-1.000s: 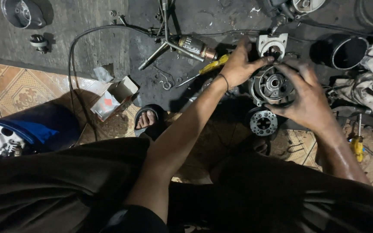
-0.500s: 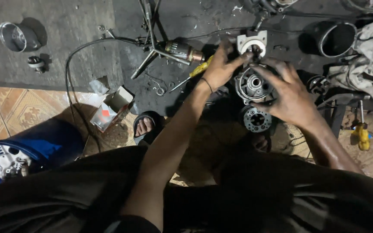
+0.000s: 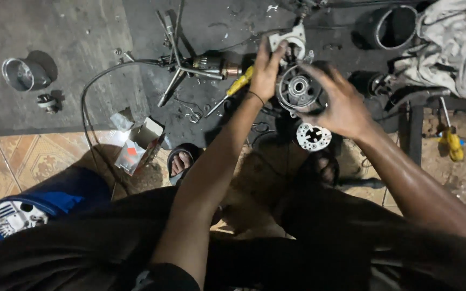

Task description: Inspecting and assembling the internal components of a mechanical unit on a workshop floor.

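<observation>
A round grey metal motor housing with a bearing hole in its middle is held up above the floor between both hands. My left hand grips its left rim, fingers pointing away from me. My right hand wraps over its right side. Just beyond the fingers lies a white metal bracket. Below the housing, on the floor, rests a white perforated disc part. A yellow-handled screwdriver lies by my left wrist.
A motor armature and thin metal rods lie on the dark mat. A black cylinder and grey cloth sit far right. A small open box, a metal cup, a blue container and another yellow screwdriver surround my sandalled feet.
The view has tilted so the floor items sit lower and nearer. Both hands stay on the housing; my right hand has shifted round its right side, uncovering the housing's face.
</observation>
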